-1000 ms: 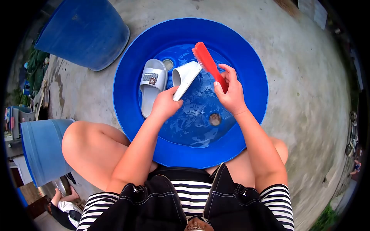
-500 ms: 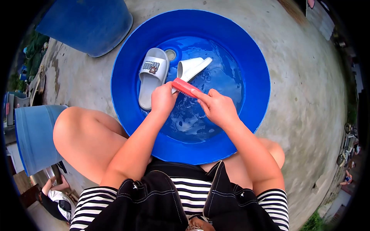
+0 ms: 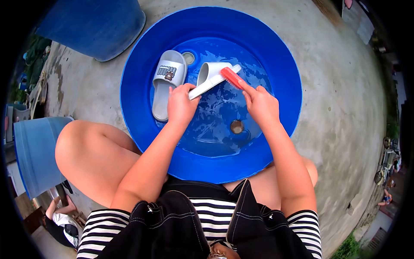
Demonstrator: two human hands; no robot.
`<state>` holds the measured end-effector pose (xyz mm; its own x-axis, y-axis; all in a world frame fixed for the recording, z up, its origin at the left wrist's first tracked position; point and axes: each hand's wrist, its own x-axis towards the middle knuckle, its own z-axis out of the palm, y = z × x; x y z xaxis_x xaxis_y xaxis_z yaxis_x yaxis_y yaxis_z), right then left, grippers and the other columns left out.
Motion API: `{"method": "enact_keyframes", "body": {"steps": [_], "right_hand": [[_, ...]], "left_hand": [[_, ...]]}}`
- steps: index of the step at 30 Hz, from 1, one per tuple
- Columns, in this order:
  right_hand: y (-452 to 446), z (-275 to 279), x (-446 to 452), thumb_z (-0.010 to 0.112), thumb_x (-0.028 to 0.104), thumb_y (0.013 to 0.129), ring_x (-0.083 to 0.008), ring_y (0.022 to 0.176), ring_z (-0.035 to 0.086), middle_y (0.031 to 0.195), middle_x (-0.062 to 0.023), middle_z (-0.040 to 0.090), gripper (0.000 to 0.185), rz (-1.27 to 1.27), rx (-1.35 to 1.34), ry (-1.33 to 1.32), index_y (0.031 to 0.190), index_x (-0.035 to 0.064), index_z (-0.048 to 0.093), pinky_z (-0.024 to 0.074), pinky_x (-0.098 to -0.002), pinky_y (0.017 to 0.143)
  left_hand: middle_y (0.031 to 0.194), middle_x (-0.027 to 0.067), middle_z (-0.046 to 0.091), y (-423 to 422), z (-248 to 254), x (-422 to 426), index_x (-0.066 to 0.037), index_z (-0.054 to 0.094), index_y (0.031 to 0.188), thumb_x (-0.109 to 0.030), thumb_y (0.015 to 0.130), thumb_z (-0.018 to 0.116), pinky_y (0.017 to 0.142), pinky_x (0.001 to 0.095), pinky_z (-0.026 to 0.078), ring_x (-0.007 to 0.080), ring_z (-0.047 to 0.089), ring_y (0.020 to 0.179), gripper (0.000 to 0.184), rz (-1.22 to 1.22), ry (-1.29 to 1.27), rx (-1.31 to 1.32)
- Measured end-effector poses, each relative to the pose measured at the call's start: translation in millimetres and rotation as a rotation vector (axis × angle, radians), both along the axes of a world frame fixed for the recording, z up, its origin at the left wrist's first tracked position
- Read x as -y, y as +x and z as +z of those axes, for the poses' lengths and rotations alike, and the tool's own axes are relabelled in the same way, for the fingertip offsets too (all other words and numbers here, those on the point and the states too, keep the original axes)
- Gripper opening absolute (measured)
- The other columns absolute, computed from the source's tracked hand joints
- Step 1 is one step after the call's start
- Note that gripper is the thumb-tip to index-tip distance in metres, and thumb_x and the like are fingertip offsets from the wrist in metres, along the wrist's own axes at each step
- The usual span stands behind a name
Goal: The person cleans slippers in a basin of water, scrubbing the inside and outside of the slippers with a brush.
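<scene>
My left hand (image 3: 182, 103) grips the heel end of a white slipper (image 3: 211, 80), which is tilted on its side above the water. In my right hand (image 3: 262, 103) is a red brush (image 3: 232, 77), its bristles against the slipper's side near the strap. A second slipper (image 3: 162, 97), grey-white with a bear picture on its strap, lies at the left inside the big blue tub (image 3: 142, 56). Shallow water (image 3: 211, 116) covers the tub's bottom.
A large blue barrel (image 3: 95, 26) stands at the upper left, and a lighter blue bucket (image 3: 41, 151) is beside my knee. Another person (image 3: 64, 224) sits at the lower left. A further person (image 3: 386, 197) and a parked motorbike (image 3: 384, 166) are at the far right.
The brush has moved from the slipper's heel end near my left hand up and right to its strap side. Earlier it was raised clear of the heel, beside the toe.
</scene>
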<state>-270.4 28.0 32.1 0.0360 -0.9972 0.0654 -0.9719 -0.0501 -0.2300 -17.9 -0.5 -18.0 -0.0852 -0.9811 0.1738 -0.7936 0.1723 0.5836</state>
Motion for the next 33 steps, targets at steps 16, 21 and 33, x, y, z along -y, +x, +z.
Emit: {"method": "enact_keyframes", "body": {"steps": [16, 21, 33], "right_hand": [[49.0, 12.9, -21.8, 0.071, 0.023, 0.093, -0.0285, 0.06, 0.062, 0.075, -0.0074, 0.054, 0.042, 0.157, 0.15, -0.072, 0.133, 0.0331, 0.066, 0.0523, -0.0422, 0.054], [48.8, 15.8, -26.1, 0.068, 0.022, 0.094, -0.0298, 0.058, 0.064, 0.077, -0.01, 0.055, 0.041, 0.178, 0.14, -0.089, 0.134, 0.0293, 0.066, 0.0539, -0.0427, 0.051], [47.7, 26.8, -32.3, 0.069, 0.022, 0.095, -0.0284, 0.059, 0.063, 0.076, -0.008, 0.054, 0.042, 0.154, 0.257, -0.114, 0.136, 0.029, 0.065, 0.0537, -0.0419, 0.053]], "left_hand": [[0.093, 0.01, 0.065, 5.1, -10.3, 1.3, -0.011, 0.075, 0.093, -0.016, 0.077, 0.08, 0.084, 0.043, 0.049, 0.0351, 0.058, 0.094, 0.018, 0.136, 0.013, -0.12], [0.093, 0.0112, 0.066, -5.8, 4.1, 3.5, -0.011, 0.076, 0.096, -0.013, 0.075, 0.082, 0.084, 0.044, 0.047, 0.0351, 0.059, 0.093, 0.022, 0.141, -0.037, -0.144], [0.1, 0.0077, 0.069, -12.5, 31.5, 6.7, -0.009, 0.071, 0.098, -0.018, 0.073, 0.088, 0.085, 0.0423, 0.049, 0.0312, 0.059, 0.098, 0.031, 0.102, -0.149, -0.105]]}}
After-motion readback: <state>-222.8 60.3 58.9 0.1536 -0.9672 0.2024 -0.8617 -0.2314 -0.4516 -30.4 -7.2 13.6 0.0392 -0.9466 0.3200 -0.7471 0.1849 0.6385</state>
